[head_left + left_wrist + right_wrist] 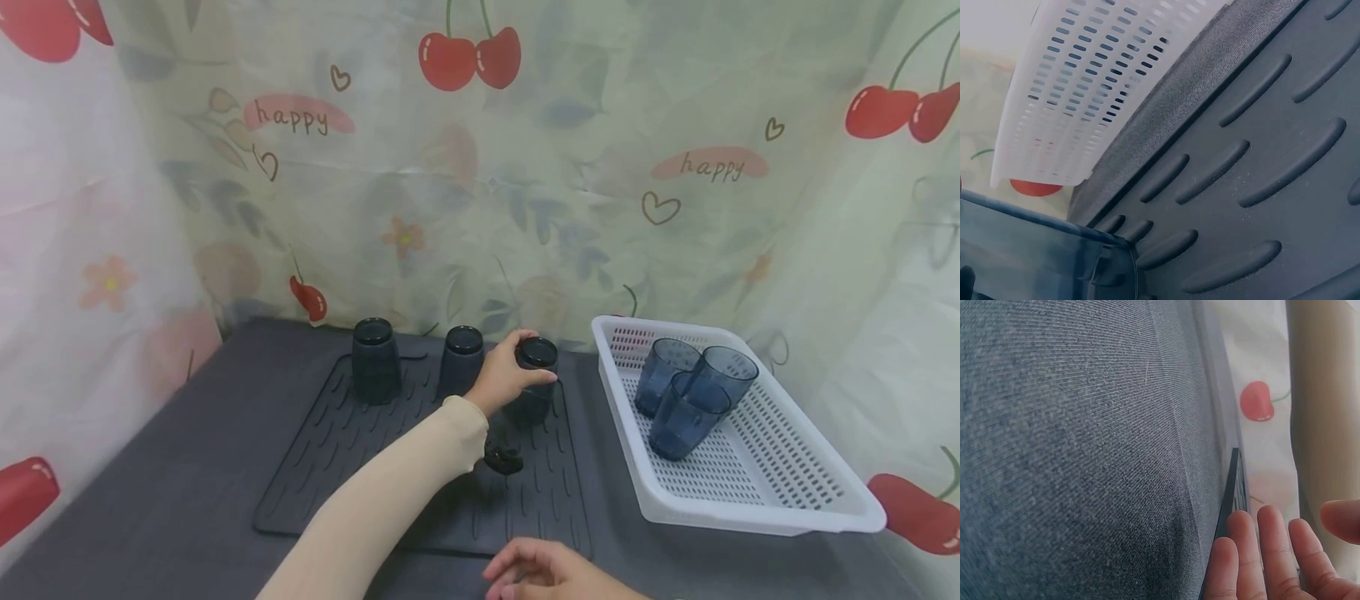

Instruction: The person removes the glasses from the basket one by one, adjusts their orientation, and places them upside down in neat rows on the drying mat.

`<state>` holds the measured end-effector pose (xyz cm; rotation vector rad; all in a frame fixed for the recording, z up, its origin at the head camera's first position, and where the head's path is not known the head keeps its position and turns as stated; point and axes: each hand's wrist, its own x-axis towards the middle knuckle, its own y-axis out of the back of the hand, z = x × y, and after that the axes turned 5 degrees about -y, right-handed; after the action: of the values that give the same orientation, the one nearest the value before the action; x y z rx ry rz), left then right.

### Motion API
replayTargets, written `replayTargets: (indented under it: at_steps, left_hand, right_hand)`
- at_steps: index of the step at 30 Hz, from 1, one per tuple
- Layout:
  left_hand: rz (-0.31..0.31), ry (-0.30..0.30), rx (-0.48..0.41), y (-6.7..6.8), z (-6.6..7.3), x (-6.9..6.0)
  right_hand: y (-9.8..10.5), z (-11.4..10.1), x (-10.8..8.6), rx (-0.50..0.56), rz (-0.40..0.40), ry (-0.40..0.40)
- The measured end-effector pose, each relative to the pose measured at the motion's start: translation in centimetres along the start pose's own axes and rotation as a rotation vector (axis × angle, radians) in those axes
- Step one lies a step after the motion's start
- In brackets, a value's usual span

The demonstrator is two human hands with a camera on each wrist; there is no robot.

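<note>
In the head view, the left hand grips an upturned cup; a bump might topple the neighbouring cup on its left. The left wrist view shows ribbed mat alongside; smooth sides could slip. In the right wrist view, the right hand holds nothing.

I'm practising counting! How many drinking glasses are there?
6: three inverted glasses on the drying mat, left hand gripping one; three glasses in the white basket. The sleeve might hide more.
</note>
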<state>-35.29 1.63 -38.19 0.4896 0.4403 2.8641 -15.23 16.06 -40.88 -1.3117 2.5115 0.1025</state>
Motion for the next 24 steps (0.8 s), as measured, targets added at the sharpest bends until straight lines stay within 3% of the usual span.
replayTargets:
  at_steps: [14, 24]
  left_hand:
    - [-0.013, 0.001, 0.016, 0.2, 0.0, -0.2]
    - [-0.016, 0.001, 0.020, 0.1, -0.1, -0.1]
  right_hand:
    - [0.4, -1.7, -0.4, -0.021, 0.031, 0.020]
    - [0.6, -4.3, -1.8, -0.065, 0.075, 0.166]
